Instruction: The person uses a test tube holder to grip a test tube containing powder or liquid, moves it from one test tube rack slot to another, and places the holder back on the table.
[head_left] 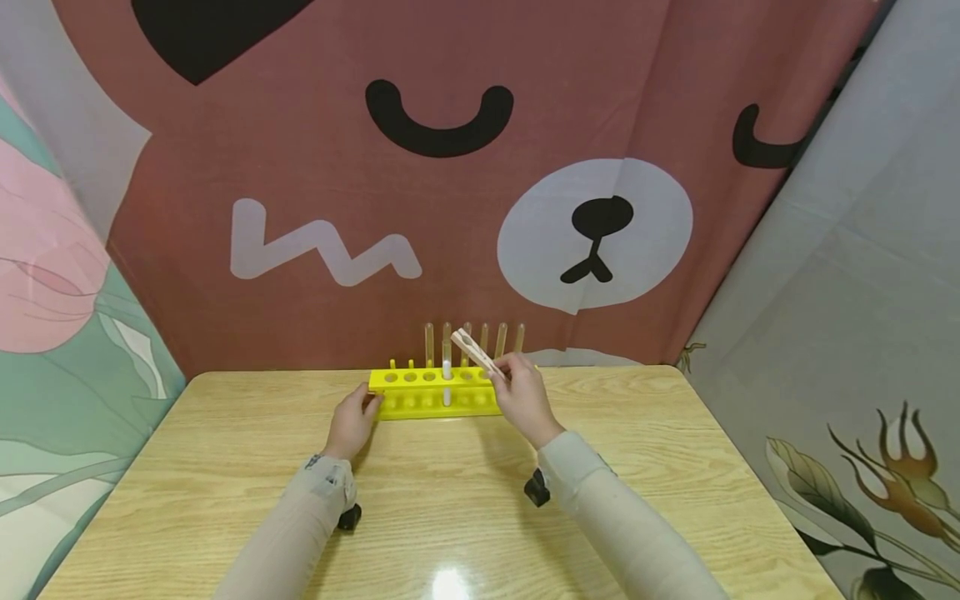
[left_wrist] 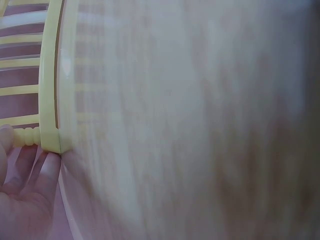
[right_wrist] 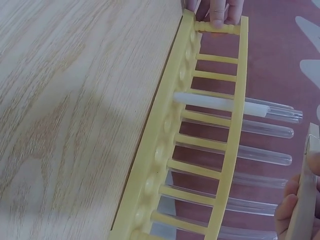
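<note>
A yellow test tube rack (head_left: 408, 410) stands at the table's far edge. My left hand (head_left: 351, 423) grips its left end post; in the left wrist view the fingers (left_wrist: 47, 175) lie around the post and under the bar. One test tube (head_left: 447, 371) with white contents stands upright in a rack hole. Held in my right hand (head_left: 523, 400) is a wooden test tube holder (head_left: 477, 352), its tip up and left, near the white-filled tube's mouth. In the right wrist view the holder (right_wrist: 303, 205) is apart from that tube (right_wrist: 220, 103).
Several empty test tubes (head_left: 502, 337) hang inverted on pegs along the rack's back. A patterned cloth (head_left: 322, 317) rises behind the wooden table (head_left: 442, 508). Another cloth (head_left: 810, 333) hangs on the right.
</note>
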